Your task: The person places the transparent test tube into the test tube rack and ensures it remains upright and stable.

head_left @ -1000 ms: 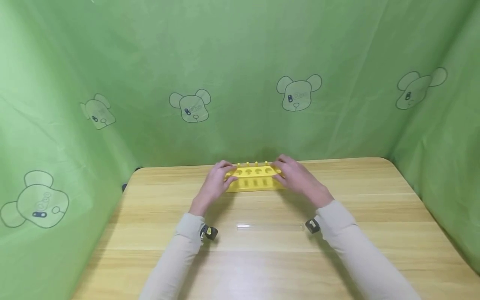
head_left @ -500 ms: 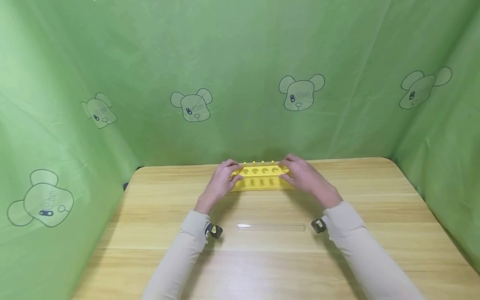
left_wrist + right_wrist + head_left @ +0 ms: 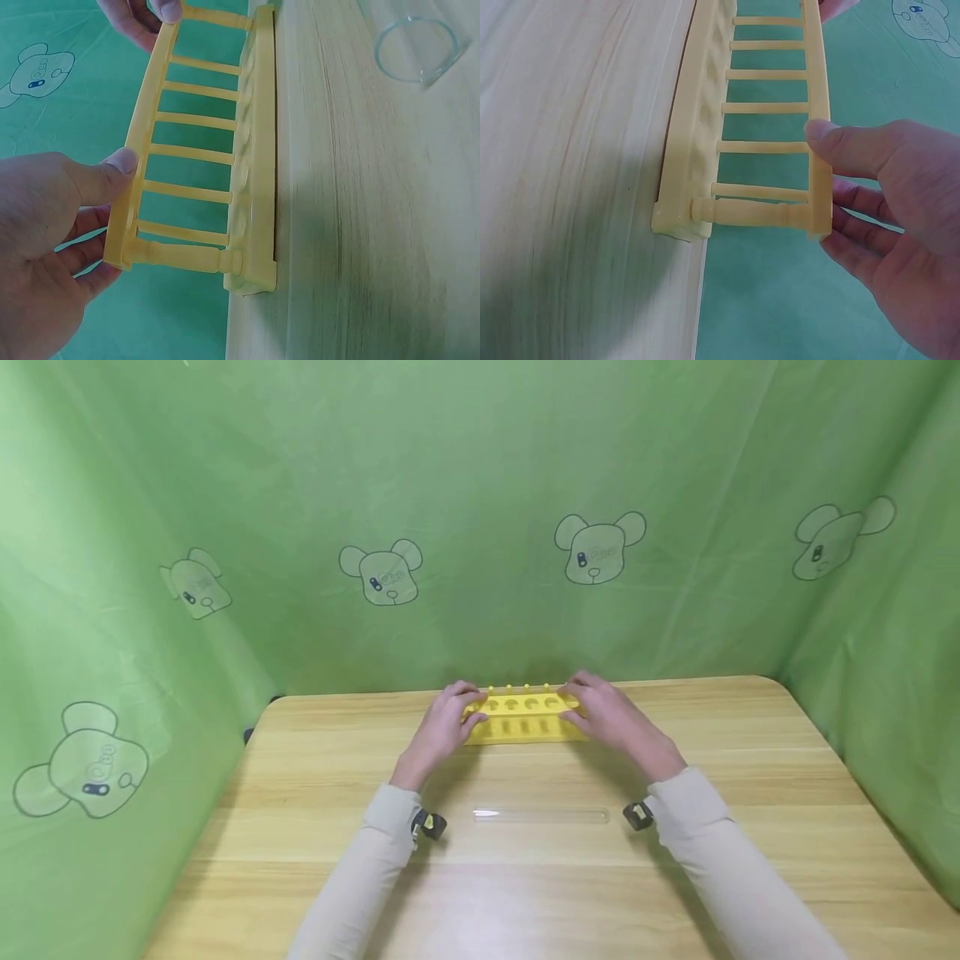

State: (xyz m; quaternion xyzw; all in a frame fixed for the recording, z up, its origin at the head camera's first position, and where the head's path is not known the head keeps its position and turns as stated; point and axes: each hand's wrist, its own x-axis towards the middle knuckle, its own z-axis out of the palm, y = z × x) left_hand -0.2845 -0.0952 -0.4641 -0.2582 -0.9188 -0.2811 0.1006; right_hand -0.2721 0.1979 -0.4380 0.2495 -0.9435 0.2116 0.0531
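Note:
A yellow test tube rack (image 3: 525,727) stands upright at the far edge of the table, with a row of round holes on top and a row of pegs behind. My left hand (image 3: 444,727) grips its left end, thumb (image 3: 120,161) on the near side of the top plate and fingers behind. At the right end my right hand (image 3: 611,718) holds the same plate, its thumb (image 3: 832,139) in front. A clear glass test tube (image 3: 540,816) lies sideways on the table, nearer than the rack and between my forearms. Its open mouth (image 3: 416,49) shows in the left wrist view.
The wooden table (image 3: 315,793) ends just behind the rack. A green curtain (image 3: 480,618) with printed bear heads hangs behind and on both sides. Small black wrist cameras (image 3: 431,825) sit below each sleeve.
Between one second and half a second ago, both hands and the rack shifted slightly right along the far edge. Since then they stay in place, and the test tube lies where it was.

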